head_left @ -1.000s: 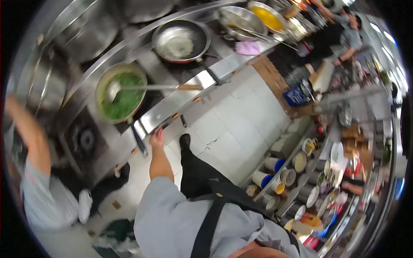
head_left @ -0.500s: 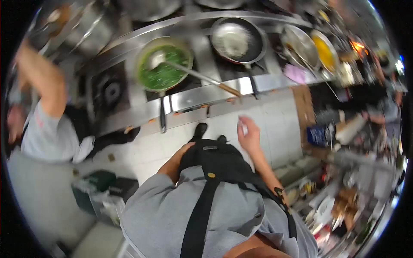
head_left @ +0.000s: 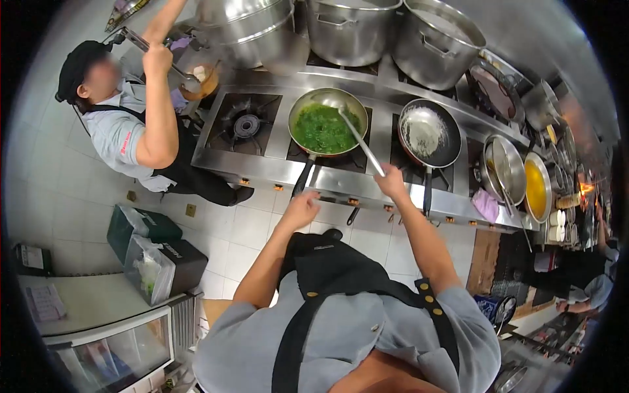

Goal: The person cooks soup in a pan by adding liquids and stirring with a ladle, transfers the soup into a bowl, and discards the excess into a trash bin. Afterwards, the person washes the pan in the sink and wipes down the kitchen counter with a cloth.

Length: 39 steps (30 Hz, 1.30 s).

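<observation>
My right hand [head_left: 392,182] grips the handle end of a long metal ladle [head_left: 364,144], closed around it. The ladle's head dips into the green, leafy, wet food [head_left: 322,130] in a frying pan [head_left: 301,105] on the stove. My left hand [head_left: 301,209] is just below the end of that pan's black handle [head_left: 303,175], with fingers loosely bent and nothing visible in them. To the right, a second frying pan [head_left: 452,131] holds a pale, whitish layer.
Large steel pots [head_left: 347,36] stand along the back. A bare burner [head_left: 246,126] is at the left, where another person [head_left: 147,128] holds a ladle over a bowl. To the right are a purple cloth [head_left: 485,205], a metal bowl [head_left: 496,149] and a yellow-filled pan [head_left: 536,187].
My right hand has moved forward and taken hold of the ladle. My left hand has gone from beside my apron to near the pan handle. The view has shifted, showing more of the left side.
</observation>
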Each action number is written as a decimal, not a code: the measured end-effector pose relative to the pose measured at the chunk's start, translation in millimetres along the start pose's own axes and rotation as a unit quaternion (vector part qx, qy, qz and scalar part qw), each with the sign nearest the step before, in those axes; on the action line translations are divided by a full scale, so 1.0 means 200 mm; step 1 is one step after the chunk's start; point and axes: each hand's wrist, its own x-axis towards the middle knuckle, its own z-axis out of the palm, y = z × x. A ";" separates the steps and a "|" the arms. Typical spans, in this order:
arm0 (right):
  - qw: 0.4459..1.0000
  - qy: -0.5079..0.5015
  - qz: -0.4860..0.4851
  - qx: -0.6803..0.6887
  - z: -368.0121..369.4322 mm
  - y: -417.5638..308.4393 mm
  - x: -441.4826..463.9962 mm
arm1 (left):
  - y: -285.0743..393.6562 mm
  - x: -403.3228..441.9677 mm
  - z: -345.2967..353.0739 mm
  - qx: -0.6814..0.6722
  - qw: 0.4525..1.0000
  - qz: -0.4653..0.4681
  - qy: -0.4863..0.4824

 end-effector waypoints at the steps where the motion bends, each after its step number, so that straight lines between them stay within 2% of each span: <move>1: 0.982 -0.075 0.119 0.127 -0.07 -0.10 -0.04 | 0.00 0.13 0.00 0.053 0.995 0.030 0.078; 2: 0.928 -0.147 0.234 0.248 -0.19 -0.26 -0.08 | 0.03 0.27 -0.01 0.106 0.980 0.057 0.155; 4: 0.877 -0.163 0.275 0.359 -0.31 -0.40 -0.16 | 0.14 0.54 -0.09 0.224 0.947 0.089 0.212; 5: 0.845 -0.166 0.295 0.413 -0.36 -0.45 -0.21 | 0.23 0.65 -0.14 0.235 0.951 0.072 0.188; 6: 0.836 -0.168 0.300 0.427 -0.40 -0.49 -0.24 | 0.31 0.74 -0.18 0.246 0.954 0.056 0.162; 9: 0.807 -0.169 0.310 0.474 -0.48 -0.57 -0.36 | 0.39 0.99 -0.21 0.319 0.927 0.082 0.179; 13: 0.817 -0.146 0.322 0.455 -0.52 -0.69 -0.41 | 0.43 1.00 -0.13 0.340 0.934 0.046 0.102; 14: 0.815 -0.147 0.329 0.454 -0.52 -0.68 -0.41 | 0.44 0.96 -0.12 0.211 0.969 0.078 0.099; 16: 0.807 -0.145 0.347 0.456 -0.50 -0.67 -0.44 | 0.41 0.83 -0.09 -0.052 0.987 0.130 0.075; 17: 0.813 -0.137 0.341 0.451 -0.48 -0.65 -0.45 | 0.54 0.65 -0.13 -0.260 0.959 0.109 -0.004; 18: 0.814 -0.135 0.342 0.449 -0.46 -0.64 -0.46 | 0.73 0.44 -0.22 -0.457 0.883 0.073 -0.080; 20: 0.817 -0.141 0.344 0.441 -0.43 -0.62 -0.45 | 0.94 0.13 -0.30 -0.601 0.754 0.166 -0.206; 22: 0.814 -0.150 0.363 0.429 -0.41 -0.60 -0.45 | 1.17 -0.17 -0.45 -0.590 0.737 0.180 -0.277; 24: 0.817 -0.141 0.366 0.424 -0.36 -0.59 -0.43 | 1.23 -0.20 -0.49 -0.514 0.634 0.445 -0.369; 25: 0.820 -0.154 0.354 0.422 -0.35 -0.58 -0.42 | 1.27 -0.25 -0.47 -0.563 0.573 0.476 -0.357; 27: 0.818 -0.148 0.370 0.416 -0.32 -0.59 -0.41 | 1.34 -0.32 -0.45 -0.609 0.504 0.528 -0.309; 30: 0.818 -0.147 0.374 0.411 -0.31 -0.61 -0.42 | 1.36 -0.36 -0.49 -0.610 0.496 0.556 -0.270; 32: 0.823 -0.145 0.367 0.409 -0.30 -0.63 -0.42 | 1.34 -0.33 -0.54 -0.593 0.502 0.540 -0.323; 34: 0.828 -0.139 0.360 0.407 -0.29 -0.62 -0.44 | 1.37 -0.38 -0.47 -0.637 0.486 0.554 -0.226; 36: 0.834 -0.131 0.346 0.410 -0.29 -0.63 -0.45 | 1.36 -0.38 -0.46 -0.618 0.507 0.526 -0.291; 37: 0.836 -0.127 0.340 0.412 -0.29 -0.64 -0.47 | 1.31 -0.35 -0.50 -0.571 0.529 0.483 -0.401; 39: 0.857 -0.117 0.338 0.372 -0.29 -0.65 -0.49 | 1.23 -0.27 -0.56 -0.508 0.613 0.365 -0.484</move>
